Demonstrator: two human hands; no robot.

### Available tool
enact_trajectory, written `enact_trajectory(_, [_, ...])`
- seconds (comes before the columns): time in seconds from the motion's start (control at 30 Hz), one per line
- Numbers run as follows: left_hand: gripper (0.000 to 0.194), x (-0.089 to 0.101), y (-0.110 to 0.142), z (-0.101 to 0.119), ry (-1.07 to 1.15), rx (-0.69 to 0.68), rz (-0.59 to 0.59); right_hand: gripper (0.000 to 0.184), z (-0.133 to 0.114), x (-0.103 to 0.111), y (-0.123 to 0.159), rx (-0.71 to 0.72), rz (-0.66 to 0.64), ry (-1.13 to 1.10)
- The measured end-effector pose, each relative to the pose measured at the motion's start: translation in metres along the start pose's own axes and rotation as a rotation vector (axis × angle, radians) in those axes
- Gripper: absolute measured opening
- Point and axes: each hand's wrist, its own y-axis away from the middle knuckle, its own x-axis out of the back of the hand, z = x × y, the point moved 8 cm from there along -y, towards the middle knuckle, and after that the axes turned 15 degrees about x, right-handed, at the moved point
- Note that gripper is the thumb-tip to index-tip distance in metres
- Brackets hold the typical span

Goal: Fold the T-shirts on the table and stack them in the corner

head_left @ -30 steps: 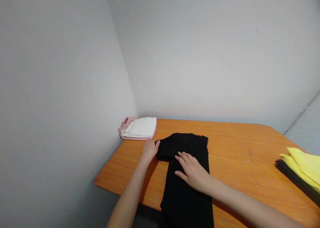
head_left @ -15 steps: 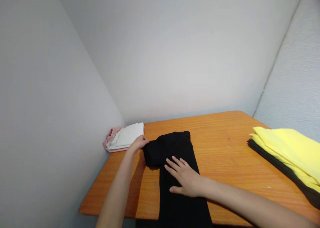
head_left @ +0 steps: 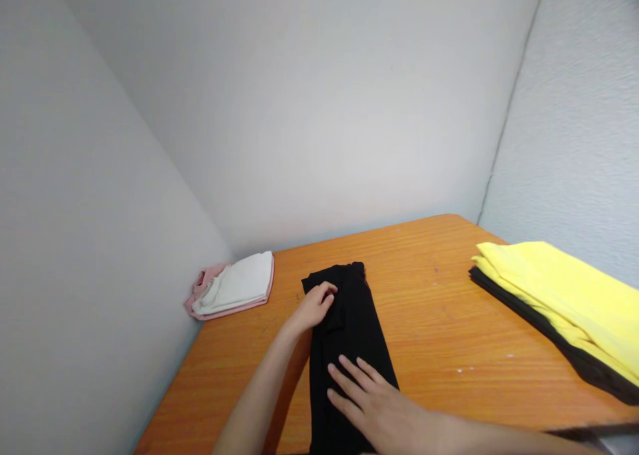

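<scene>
Surface (head_left: 429,302) left: clothing pile (head_left: 241,282) lying
Centre: garment (head_left: 358,315) lying between both
Right: clothing stack (head_left: 562,302) lying
Behind: wall (head_left: 319,116) standing

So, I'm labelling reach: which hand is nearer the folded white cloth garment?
Left. The left hand, at the black cloth garment, is right of the white garment; the right hand, lower on the black garment, is farther.

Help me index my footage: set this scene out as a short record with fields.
Left hand: fingers curled, at the far part of the black garment
Right hand: palm down, fingers spread, on its nearer part
Surface: orange-brown wooden table
Left pile: white garment on pink garment
Right pile: yellow cloth on dark cloth
</scene>
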Motion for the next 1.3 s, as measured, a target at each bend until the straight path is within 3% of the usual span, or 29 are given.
enact_trajectory(0.1, [0.039,-0.02,0.027,-0.003,-0.136,-0.126,0.049,0.063,-0.007,-0.006,0.009,0.027,0.009,0.077])
enact_trajectory(0.23, [0.047,-0.035,0.04,-0.001,-0.414,-0.202,0.15,0.074,-0.015,-0.002,0.022,0.035,-0.075,0.142])
enact_trajectory(0.33, [0.048,-0.024,0.055,0.003,-0.391,-0.244,0.135,0.091,-0.018,0.005,0.045,0.052,-0.151,0.12])
enact_trajectory(0.47, [0.045,0.004,0.105,0.006,-0.338,-0.325,0.106,0.111,0.002,0.003,0.086,0.003,-0.064,0.265])
enact_trajectory(0.53, [0.049,-0.001,0.136,0.006,-0.393,-0.362,0.003,0.105,0.015,-0.008,0.102,0.002,-0.014,0.409])
enact_trajectory(0.63, [0.094,-0.027,0.178,0.003,-0.519,-0.418,-0.148,0.081,0.021,-0.019,0.114,0.06,0.109,0.651])
enact_trajectory(0.7, [0.11,-0.045,0.195,-0.001,-0.625,-0.419,-0.107,0.07,0.017,-0.022,0.118,0.109,0.152,0.715])
enact_trajectory(0.83, [0.07,-0.067,0.215,-0.006,-0.718,-0.495,0.233,0.055,0.008,-0.015,0.125,0.089,0.154,0.466])
enact_trajectory(0.93, [0.03,-0.066,0.226,-0.008,-0.435,-0.579,0.346,0.032,-0.001,0.002,0.125,0.064,0.255,0.135])
enact_trajectory(0.97, [0.022,-0.062,0.224,-0.008,-0.299,-0.564,0.327,0.029,-0.003,0.011,0.123,0.052,0.299,0.072])
enact_trajectory(1.03, [0.026,-0.049,0.212,-0.01,-0.028,-0.423,0.275,0.036,0.001,0.032,0.116,-0.046,0.387,0.021])
enact_trajectory(1.13, [0.036,-0.031,0.183,-0.016,0.2,-0.045,0.251,0.045,0.027,0.069,0.108,-0.38,0.536,0.118])
enact_trajectory(1.2, [0.039,-0.02,0.165,-0.018,0.137,0.163,0.32,0.049,0.045,0.089,0.103,-0.571,0.594,0.28])
enact_trajectory(1.3, [0.044,-0.005,0.144,-0.024,-0.08,0.35,0.475,0.05,0.066,0.095,0.094,-0.689,0.624,0.429])
